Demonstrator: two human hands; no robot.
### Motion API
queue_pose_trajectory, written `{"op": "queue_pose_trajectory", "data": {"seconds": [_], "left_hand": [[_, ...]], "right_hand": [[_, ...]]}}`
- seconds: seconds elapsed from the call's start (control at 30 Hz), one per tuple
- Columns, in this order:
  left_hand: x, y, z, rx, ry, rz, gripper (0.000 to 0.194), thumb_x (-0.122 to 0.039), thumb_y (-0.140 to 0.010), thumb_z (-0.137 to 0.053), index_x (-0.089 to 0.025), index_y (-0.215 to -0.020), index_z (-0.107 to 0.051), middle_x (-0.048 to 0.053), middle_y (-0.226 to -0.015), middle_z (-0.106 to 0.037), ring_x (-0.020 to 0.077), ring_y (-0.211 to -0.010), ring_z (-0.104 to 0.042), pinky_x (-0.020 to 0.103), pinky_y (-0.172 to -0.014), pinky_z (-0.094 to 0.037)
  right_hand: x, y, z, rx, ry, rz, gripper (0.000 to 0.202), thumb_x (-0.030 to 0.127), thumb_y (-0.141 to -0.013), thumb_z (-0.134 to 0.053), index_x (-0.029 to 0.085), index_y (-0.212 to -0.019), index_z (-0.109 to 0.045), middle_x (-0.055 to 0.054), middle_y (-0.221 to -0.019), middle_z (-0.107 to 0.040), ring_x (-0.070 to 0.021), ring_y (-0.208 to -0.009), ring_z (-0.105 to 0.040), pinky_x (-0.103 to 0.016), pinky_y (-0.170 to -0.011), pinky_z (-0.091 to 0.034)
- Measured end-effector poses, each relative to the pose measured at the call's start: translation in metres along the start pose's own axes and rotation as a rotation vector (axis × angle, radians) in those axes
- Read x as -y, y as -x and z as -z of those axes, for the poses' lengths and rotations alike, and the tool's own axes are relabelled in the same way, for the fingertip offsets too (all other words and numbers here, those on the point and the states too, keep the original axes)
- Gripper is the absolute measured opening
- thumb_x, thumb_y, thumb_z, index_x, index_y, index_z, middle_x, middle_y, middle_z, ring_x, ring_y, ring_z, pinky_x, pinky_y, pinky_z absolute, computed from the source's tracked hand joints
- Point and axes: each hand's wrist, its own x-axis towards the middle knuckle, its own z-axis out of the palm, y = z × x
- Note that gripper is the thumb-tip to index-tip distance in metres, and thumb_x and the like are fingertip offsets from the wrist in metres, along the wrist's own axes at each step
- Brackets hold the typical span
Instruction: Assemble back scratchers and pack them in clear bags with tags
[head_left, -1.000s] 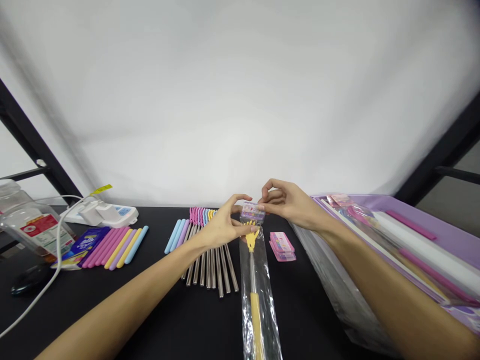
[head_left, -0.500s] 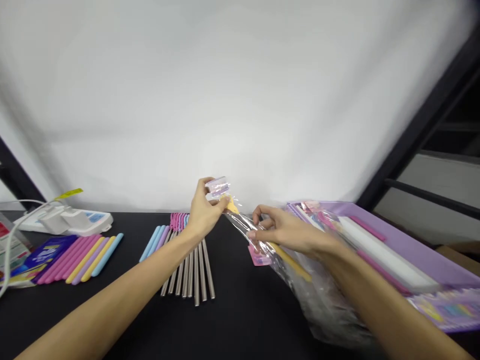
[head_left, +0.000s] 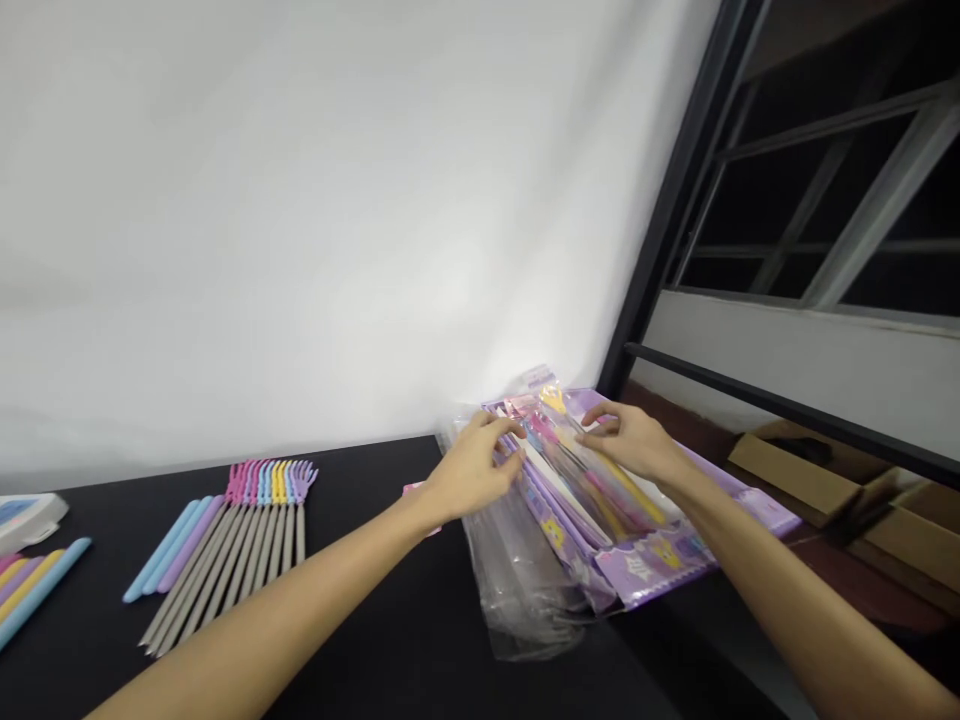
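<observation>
A back scratcher with a yellow hand-shaped head (head_left: 553, 398) lies in a clear bag on other bagged pieces inside the purple display box (head_left: 652, 560). My left hand (head_left: 480, 465) hovers over the box's left side, fingers bent and apart, holding nothing. Above the right part of the box is my right hand (head_left: 634, 440), thumb and fingers apart beside the yellow scratcher; whether a fingertip touches its bag I cannot tell. Clear plastic bags (head_left: 517, 570) lie against the box's left side.
To the left, several metal scratcher rods (head_left: 247, 550) with coloured heads lie in a row beside blue and purple handles (head_left: 176, 545). More coloured handles (head_left: 37, 590) and a white power strip (head_left: 30, 520) sit at the far left. Cardboard boxes (head_left: 795, 470) stand beyond the black frame bar.
The bagged yellow back scratcher has moved right from between my hands into the purple box, and both hands have let it go. The view has turned right.
</observation>
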Motion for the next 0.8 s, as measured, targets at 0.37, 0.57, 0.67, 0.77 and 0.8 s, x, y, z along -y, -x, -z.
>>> {"op": "queue_pose_trajectory", "data": {"seconds": [0.37, 0.57, 0.67, 0.77, 0.8], "left_hand": [[-0.005, -0.014, -0.024, 0.044, -0.182, -0.079, 0.024, -0.023, -0.087, -0.051, -0.02, -0.108, -0.063, 0.008, -0.112, -0.052, 0.0209, -0.105, -0.055, 0.036, -0.099, -0.044], [0.001, -0.011, -0.021, 0.051, -0.163, -0.069, 0.022, -0.023, -0.087, -0.052, -0.019, -0.105, -0.064, 0.008, -0.114, -0.052, 0.0207, -0.104, -0.056, 0.035, -0.095, -0.046], [0.004, -0.01, -0.02, 0.046, -0.149, -0.072, 0.022, -0.024, -0.087, -0.053, -0.02, -0.105, -0.064, 0.007, -0.115, -0.051, 0.0206, -0.104, -0.055, 0.035, -0.095, -0.046], [0.005, -0.009, -0.019, 0.044, -0.136, -0.075, 0.022, -0.025, -0.087, -0.053, -0.02, -0.105, -0.063, 0.007, -0.114, -0.051, 0.0202, -0.103, -0.056, 0.036, -0.095, -0.047], [0.005, -0.009, -0.019, 0.044, -0.132, -0.075, 0.021, -0.025, -0.087, -0.053, -0.02, -0.105, -0.063, 0.006, -0.113, -0.051, 0.02, -0.102, -0.056, 0.036, -0.095, -0.047]], "right_hand": [[-0.049, -0.011, -0.003, 0.372, -0.165, 0.164, 0.036, 0.034, -0.067, -0.069, 0.019, -0.099, -0.06, -0.01, -0.105, -0.07, -0.0278, -0.101, -0.065, -0.036, -0.087, -0.051], [-0.048, -0.005, 0.002, 0.444, -0.136, 0.141, 0.056, 0.046, -0.071, -0.069, 0.018, -0.117, -0.054, -0.013, -0.117, -0.065, -0.0288, -0.112, -0.061, -0.038, -0.094, -0.049], [-0.041, 0.003, 0.006, 0.43, -0.047, 0.135, 0.066, 0.05, -0.071, -0.071, 0.02, -0.126, -0.051, -0.012, -0.115, -0.065, -0.0292, -0.11, -0.06, -0.041, -0.096, -0.047], [-0.034, 0.004, 0.005, 0.426, -0.094, 0.139, 0.072, 0.043, -0.068, -0.075, 0.022, -0.131, -0.048, -0.01, -0.108, -0.065, -0.0282, -0.107, -0.061, -0.04, -0.094, -0.048], [-0.033, 0.003, 0.003, 0.424, -0.144, 0.126, 0.073, 0.039, -0.067, -0.075, 0.022, -0.132, -0.047, -0.009, -0.106, -0.064, -0.0274, -0.104, -0.062, -0.039, -0.091, -0.05]]}}
